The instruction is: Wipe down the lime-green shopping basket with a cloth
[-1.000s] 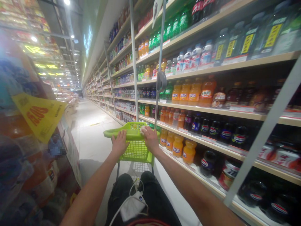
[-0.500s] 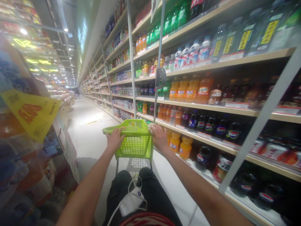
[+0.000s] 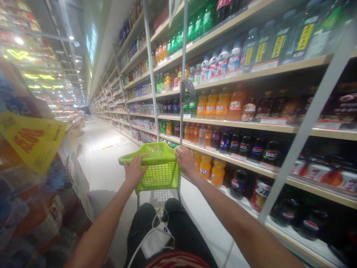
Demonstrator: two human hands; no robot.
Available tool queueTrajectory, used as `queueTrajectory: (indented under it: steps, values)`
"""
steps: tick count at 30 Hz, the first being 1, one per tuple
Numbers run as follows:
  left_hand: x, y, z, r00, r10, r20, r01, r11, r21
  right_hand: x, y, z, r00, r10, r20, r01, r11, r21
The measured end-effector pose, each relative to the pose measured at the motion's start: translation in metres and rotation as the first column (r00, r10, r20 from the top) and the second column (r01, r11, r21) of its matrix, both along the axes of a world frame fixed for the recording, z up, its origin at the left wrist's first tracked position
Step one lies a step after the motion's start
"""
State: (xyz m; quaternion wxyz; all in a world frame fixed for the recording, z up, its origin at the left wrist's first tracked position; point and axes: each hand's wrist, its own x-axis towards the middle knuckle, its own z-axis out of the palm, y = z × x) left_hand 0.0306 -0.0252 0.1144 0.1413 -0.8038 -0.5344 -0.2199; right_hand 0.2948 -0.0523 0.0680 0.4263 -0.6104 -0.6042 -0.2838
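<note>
Lime-green plastic shopping cart (image 3: 156, 167) is rolling just ahead of the person's legs (image 3: 170, 230), right beside a long drinks shelf (image 3: 223, 124); the left hand (image 3: 135, 172) is resting with fingers spread over the rim; the right hand (image 3: 185, 160) is curling over the other corner, with something small and white (image 3: 178, 150) under it, too blurry to tell; the step in hand looks like pushing down the aisle, and steering clear of the orange soda bottles (image 3: 217, 173) and Pepsi bottles (image 3: 239, 184) is what it's calling for.
</note>
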Motion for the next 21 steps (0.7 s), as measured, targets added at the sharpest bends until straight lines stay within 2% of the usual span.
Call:
queueTrajectory:
  steps: [3, 5, 7, 9, 12, 14, 16, 21]
  values:
    - [-0.002, 0.004, -0.003, 0.996, 0.085, 0.022, -0.085, 0.996, 0.0, 0.009, 0.007, 0.001, 0.998, -0.015, -0.054, 0.016, 1.0, 0.023]
    - [-0.002, 0.006, -0.004, 0.994, 0.105, 0.014, -0.105, 0.994, -0.008, 0.006, 0.011, 0.0, 0.994, -0.028, -0.106, 0.035, 0.997, 0.064]
    - [-0.001, 0.007, -0.004, 0.996, 0.093, -0.008, -0.094, 0.995, -0.024, -0.008, 0.014, -0.001, 0.991, -0.013, -0.135, 0.027, 0.994, 0.101]
    - [0.001, 0.007, -0.002, 0.996, 0.084, -0.023, -0.085, 0.996, -0.039, -0.03, 0.016, -0.002, 0.993, 0.046, -0.112, -0.033, 0.993, 0.113]
    - [0.002, 0.007, -0.002, 0.997, 0.056, -0.052, -0.059, 0.997, -0.054, -0.063, 0.017, -0.001, 0.987, 0.16, -0.034, -0.156, 0.984, 0.087]
    - [0.001, 0.008, -0.003, 0.997, 0.045, -0.068, -0.049, 0.997, -0.06, -0.076, 0.018, 0.002, 0.977, 0.211, 0.019, -0.211, 0.976, 0.048]
    - [0.0, 0.009, -0.004, 0.996, 0.034, -0.083, -0.039, 0.998, -0.056, -0.078, 0.019, 0.005, 0.976, 0.213, 0.045, -0.213, 0.977, -0.004]
    - [0.003, 0.008, -0.007, 0.995, -0.006, -0.102, 0.001, 0.999, -0.047, -0.059, 0.018, 0.011, 0.996, 0.078, -0.049, -0.082, 0.993, -0.086]
